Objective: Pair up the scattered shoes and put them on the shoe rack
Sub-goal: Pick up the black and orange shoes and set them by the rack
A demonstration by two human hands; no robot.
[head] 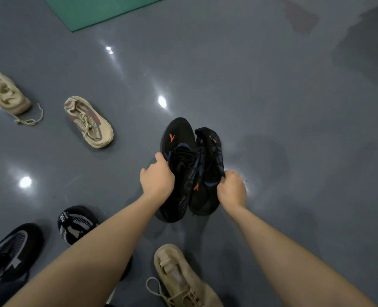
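Observation:
Two black shoes with orange marks are held side by side above the grey floor. My left hand [157, 178] grips the left black shoe [178, 138] at its collar. My right hand [231, 189] grips the right black shoe [209, 149] at its opening. Their toes point away from me. Scattered on the floor lie a beige shoe [6, 92] at far left, a beige shoe with red patches [88, 121], a tan shoe [181, 278] near the bottom, a black-and-white knit shoe [76, 222], and a black shoe with white mesh [8, 251] at lower left. No shoe rack is in view.
A green mat [95, 9] lies at the top left on the glossy grey floor [294, 107]. Open floor stretches to the right and ahead of the held shoes.

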